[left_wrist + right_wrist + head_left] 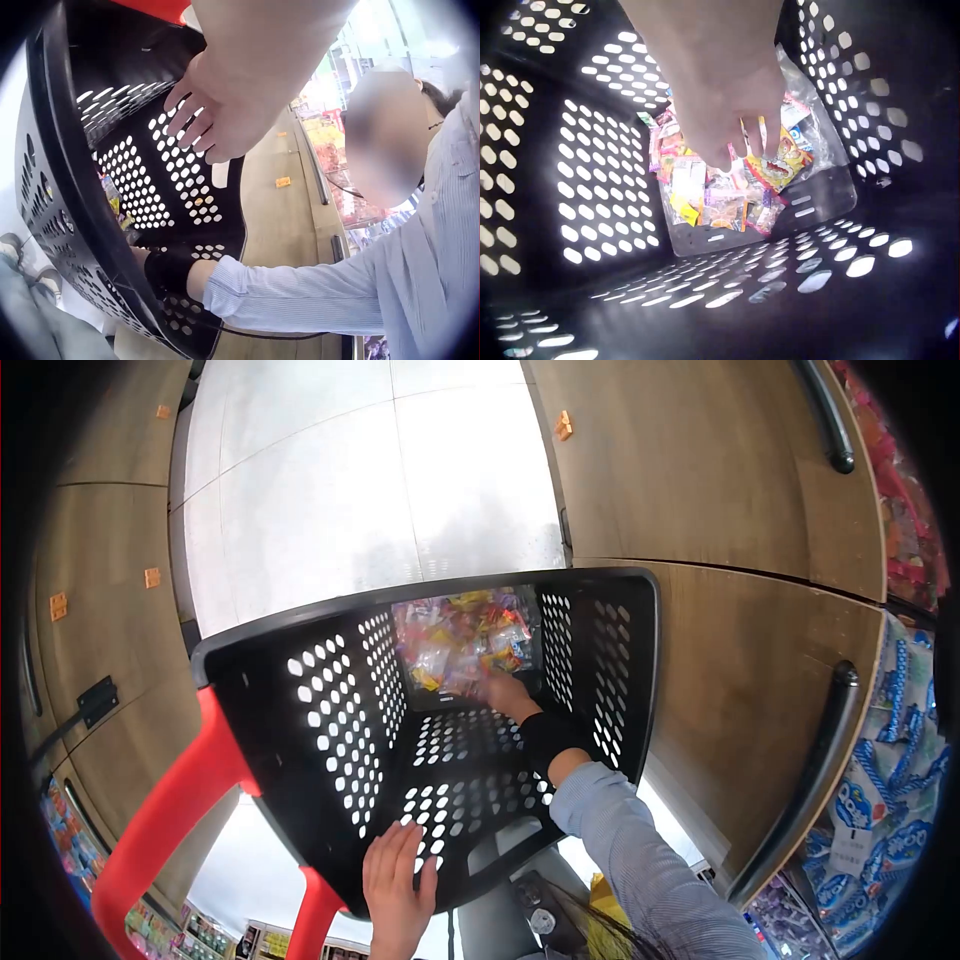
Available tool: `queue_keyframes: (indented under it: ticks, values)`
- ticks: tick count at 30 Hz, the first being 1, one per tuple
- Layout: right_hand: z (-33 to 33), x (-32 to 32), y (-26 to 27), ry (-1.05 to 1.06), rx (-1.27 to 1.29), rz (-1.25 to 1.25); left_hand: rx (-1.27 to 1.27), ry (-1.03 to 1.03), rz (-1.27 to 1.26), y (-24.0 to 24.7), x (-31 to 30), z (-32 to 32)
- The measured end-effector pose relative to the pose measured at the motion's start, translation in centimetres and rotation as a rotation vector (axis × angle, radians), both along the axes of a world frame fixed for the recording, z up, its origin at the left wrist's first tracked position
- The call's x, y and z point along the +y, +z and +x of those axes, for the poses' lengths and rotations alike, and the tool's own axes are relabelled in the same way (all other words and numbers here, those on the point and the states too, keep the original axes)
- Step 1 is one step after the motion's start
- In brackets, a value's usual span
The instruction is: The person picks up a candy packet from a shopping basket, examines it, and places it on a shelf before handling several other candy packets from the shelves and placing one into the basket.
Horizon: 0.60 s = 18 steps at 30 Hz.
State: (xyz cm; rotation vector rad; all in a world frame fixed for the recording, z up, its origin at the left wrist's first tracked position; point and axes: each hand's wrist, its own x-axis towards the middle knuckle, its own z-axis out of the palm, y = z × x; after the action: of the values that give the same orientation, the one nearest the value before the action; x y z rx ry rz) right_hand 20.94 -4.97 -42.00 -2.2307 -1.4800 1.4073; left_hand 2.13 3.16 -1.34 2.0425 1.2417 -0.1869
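A black perforated basket point(430, 592) with a red handle point(165, 810) fills the middle of the head view. Small wrapped packets point(465, 635) lie at its bottom, partly in clear plastic. Reaching deep inside, my right hand point(508, 695) touches the packets, its fingers spread over them; in the right wrist view that hand point(731, 112) is over a yellow packet point(780, 166). My left hand point(395, 885) is at the basket's near side, fingers extended and holding nothing; the left wrist view shows the same hand point(217, 112) with its fingers apart.
Wooden cabinets point(690, 470) with dark handles stand on both sides of a pale tiled floor point(300, 490). Blue and white bags point(870, 810) fill a shelf at the right. In the left wrist view, another person's legs point(37, 315) show at the lower left.
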Motion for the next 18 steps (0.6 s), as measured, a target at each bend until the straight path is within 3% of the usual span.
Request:
queue_keyframes:
  ticks: [3, 9, 12, 15, 18]
  values:
    - [-0.4, 0.9, -2.3, 0.123, -0.041, -0.049, 0.057, -0.029, -0.040, -0.3, -0.3, 0.5]
    - [-1.7, 3.4, -5.0, 0.027, -0.057, -0.046, 0.081, -0.049, -0.046, -1.0, 0.1, -0.1]
    - [-2.1, 3.9, -5.4, 0.092, -0.122, 0.072, 0.109, -0.067, -0.058, -1.2, 0.2, -0.3]
    - [-2.3, 4.8, -5.8, 0.037, -0.071, 0.005, 0.117, -0.071, -0.055, -1.6, 0.3, -0.6]
    - [-2.5, 4.7, -6.2, 0.113, -0.160, 0.008, 0.123, -0.058, -0.062, -1.9, 0.3, -0.7]
